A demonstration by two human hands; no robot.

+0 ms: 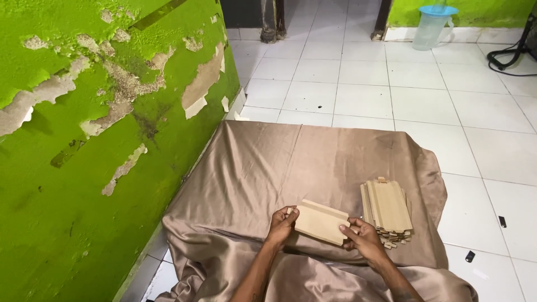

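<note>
one flat wooden panel [321, 222] held between both hands over brown satin cloth [268, 162]. left hand [281, 225] pinches panel's left edge, fingers curled tight; right hand [363, 239] grips its right lower corner. one stack of similar wooden panels [387, 208] just beside right hand, near cloth's right edge; count in stack unclear. peeling green wall [84, 168] close on left. open white tile floor [391, 95] ahead and right. one clear plastic jug, blue lid [433, 25], far by wall. two small dark bits [485, 239] on tiles right.
</note>
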